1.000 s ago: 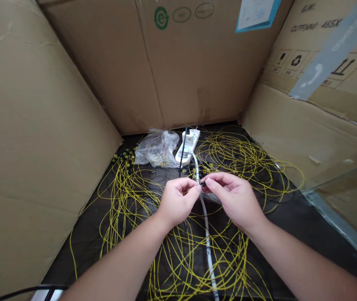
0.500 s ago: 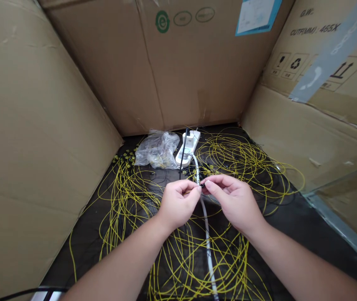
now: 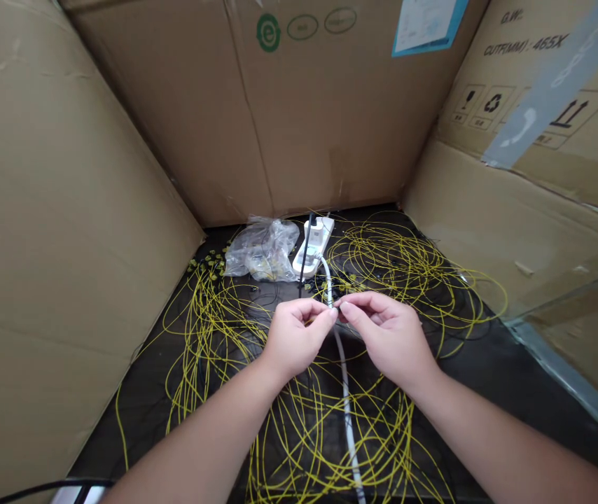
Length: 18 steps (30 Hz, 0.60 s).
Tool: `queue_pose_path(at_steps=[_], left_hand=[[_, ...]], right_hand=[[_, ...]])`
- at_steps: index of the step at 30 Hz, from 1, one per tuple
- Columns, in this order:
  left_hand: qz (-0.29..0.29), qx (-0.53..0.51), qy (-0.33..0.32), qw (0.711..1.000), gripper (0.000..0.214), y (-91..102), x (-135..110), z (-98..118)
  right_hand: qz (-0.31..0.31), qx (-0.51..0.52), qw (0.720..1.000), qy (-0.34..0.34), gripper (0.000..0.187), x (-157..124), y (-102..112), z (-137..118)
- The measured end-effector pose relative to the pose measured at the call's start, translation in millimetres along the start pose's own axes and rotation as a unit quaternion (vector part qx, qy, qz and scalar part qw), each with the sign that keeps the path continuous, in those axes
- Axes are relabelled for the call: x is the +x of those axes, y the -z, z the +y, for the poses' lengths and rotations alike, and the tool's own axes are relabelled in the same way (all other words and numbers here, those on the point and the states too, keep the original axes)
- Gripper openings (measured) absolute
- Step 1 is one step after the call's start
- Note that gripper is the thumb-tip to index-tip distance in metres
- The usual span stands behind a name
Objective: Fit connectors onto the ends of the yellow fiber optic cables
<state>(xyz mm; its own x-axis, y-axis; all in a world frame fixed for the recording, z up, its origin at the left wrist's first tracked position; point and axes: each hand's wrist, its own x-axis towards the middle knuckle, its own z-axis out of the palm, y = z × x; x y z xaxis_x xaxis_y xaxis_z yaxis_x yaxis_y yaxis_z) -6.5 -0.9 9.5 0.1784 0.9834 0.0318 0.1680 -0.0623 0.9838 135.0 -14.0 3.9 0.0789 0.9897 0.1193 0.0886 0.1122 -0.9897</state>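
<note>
My left hand (image 3: 299, 336) and my right hand (image 3: 388, 336) meet at the centre of the view, thumbs and forefingers pinched almost tip to tip. Between the fingertips is a tiny dark piece, mostly covered; its kind is too small to make out. Just behind and below the fingertips runs a white power cable (image 3: 348, 413). Thin yellow wires (image 3: 325, 448) with dark stretches lie in loose loops beneath both hands. Another bundle of yellow wires (image 3: 209, 322) spreads out left of my left hand, and a third coil of yellow wires (image 3: 393, 259) lies beyond my right hand.
A white power strip (image 3: 304, 262) with a plug and a black cord (image 3: 305, 255) stands at the back. Beside it rests a clear plastic bag (image 3: 262, 248). Cardboard walls rise at the left (image 3: 68, 210), back (image 3: 320, 119) and right (image 3: 488, 210) around the dark surface (image 3: 493, 392).
Both hands keep their pinch at nearly the same spot, with only slight finger movement. The whole view has shifted very slightly.
</note>
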Motion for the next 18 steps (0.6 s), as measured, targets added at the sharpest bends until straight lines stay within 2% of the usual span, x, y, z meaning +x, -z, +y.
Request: queue_pose_path(at_steps=[6,18], left_hand=[[-0.008,-0.053,0.022,0.998,0.018,0.1,0.0,1.0],[-0.007,-0.034,0.033,0.999,0.02,-1.1,0.6,0.8]], right_hand=[[0.0,-0.009,1.0,-0.001,0.02,1.0,-0.2,2.3],[0.003,-0.008,1.0,-0.004,0.019,1.2,0.6,0.3]])
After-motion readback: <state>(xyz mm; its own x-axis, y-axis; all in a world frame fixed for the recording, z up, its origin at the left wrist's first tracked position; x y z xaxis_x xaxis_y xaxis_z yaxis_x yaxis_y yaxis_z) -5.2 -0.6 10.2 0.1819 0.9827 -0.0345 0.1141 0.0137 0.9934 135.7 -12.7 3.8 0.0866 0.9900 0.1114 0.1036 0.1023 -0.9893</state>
